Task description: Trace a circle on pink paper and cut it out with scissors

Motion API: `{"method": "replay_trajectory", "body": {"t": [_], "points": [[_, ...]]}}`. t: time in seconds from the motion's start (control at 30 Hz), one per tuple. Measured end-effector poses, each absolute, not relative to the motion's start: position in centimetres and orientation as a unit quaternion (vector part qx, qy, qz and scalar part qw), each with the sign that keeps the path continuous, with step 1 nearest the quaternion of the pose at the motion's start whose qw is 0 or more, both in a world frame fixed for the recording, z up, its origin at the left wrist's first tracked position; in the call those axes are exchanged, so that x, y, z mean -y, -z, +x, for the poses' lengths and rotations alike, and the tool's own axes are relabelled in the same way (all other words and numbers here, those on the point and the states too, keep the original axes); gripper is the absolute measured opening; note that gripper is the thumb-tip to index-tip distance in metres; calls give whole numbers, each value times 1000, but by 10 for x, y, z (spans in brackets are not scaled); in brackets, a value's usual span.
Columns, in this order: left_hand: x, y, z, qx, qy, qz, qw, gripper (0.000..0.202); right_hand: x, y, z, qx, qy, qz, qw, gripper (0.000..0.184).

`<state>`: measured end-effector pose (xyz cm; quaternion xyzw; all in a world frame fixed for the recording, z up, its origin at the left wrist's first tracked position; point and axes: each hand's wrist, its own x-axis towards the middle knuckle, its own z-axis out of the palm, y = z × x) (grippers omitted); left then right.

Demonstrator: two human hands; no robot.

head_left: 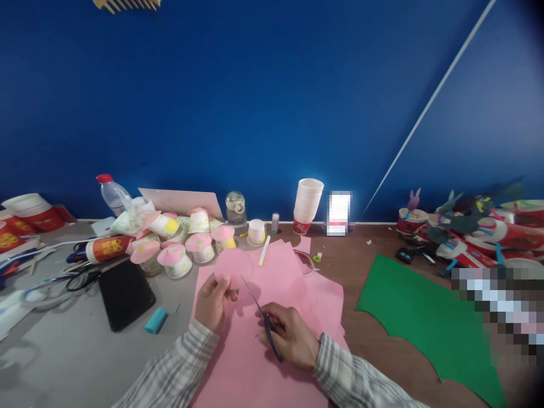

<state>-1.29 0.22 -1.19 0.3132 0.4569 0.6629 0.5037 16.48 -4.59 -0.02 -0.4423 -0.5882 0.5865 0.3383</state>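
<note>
My left hand (216, 300) pinches the lower edge of a round pink paper disc (233, 266), thumb on top. A thin drawn line runs near the disc's right edge. In my right hand (293, 334) is a pair of scissors (268, 328) with dark handles, my fingers closed around them. Their blades point up and left, and the tips reach the disc's right side. Whether the blades are apart is hard to make out. Beneath both hands lie several overlapping pink paper sheets (263, 368).
Small paper cups with pink brims (175, 258) cluster at left, near a black tablet (126, 294) and a teal cap-like piece (156, 321). A cup stack (308, 201) and glass jar (236, 209) stand by the wall. Green scalloped paper (425, 323) and red cups (505, 235) lie right.
</note>
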Motion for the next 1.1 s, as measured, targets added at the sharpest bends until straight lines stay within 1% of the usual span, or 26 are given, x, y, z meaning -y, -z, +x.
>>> {"method": "replay_trajectory", "body": {"t": [0.13,0.23,0.47,0.83,1.1], "points": [[-1,12,-9,-467,-662,299,505,37,45,1,163,629,-560,-449,298,27],[1,9,-4,-467,-660,291,511,38,45,2,162,636,-549,-450,302,29],[3,3,2,-462,-657,293,519,35,44,1,161,630,-548,-453,311,25],[4,13,2,-468,-649,306,516,33,46,-2,159,616,-555,-456,324,23],[4,21,-2,-464,-645,318,517,31,45,3,159,611,-554,-474,308,27]]}}
